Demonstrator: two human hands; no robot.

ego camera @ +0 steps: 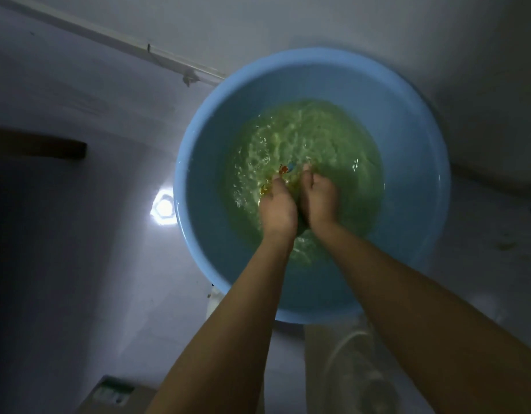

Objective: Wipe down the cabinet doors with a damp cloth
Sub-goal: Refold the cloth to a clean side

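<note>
Head view, the only one: a person is bending over a blue basin [413,138] sitting on a pale floor [79,264], both forearms reaching down into it. The left hand [278,209] and right hand [321,198] are working side by side near the middle of the basin, knuckles up, fingers curling down into the water [348,138] and seeming to bunch a cloth [283,170] between them; only small orange and blue flecks of it are showing just beyond the fingertips, the rest lying under rippling, greenish water, so the exact grip is hard to read. The cloth is sitting in the basin, about centre, underwater and touching both hands. Progress, as a judgement: the task is sitting at its very start. The cloth is being wetted or rinsed; wringing it out to damp is not yet done, and no cabinet door is showing anywhere, so all the wiping is looking to be ahead. Count: one basin, one cloth as far as can be told, two hands, no cabinet doors in view. Beyond the basin's far left rim a thin rail or pipe [156,52] is running along the wall; a bright reflection [164,208] is glaring on the floor just beside the left rim; a small box [115,389] is lying near the bottom left corner.
</note>
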